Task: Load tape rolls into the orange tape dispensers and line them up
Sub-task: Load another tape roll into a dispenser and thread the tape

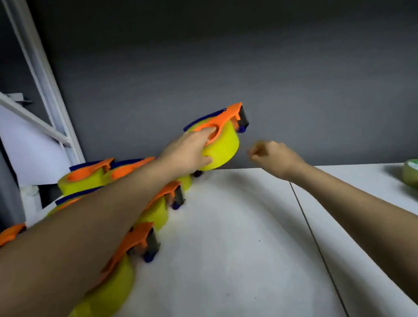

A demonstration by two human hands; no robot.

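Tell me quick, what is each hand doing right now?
Left hand: holding a loaded orange tape dispenser with yellow tape, at the far end of the row.
Right hand: fingers curled, holding nothing.

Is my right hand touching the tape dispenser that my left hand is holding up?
Apart. The head view shows grey wall between the curled right hand and the loaded dispenser gripped by the left hand.

Orange dispenser [220, 124] — yellow tape roll [221, 151]
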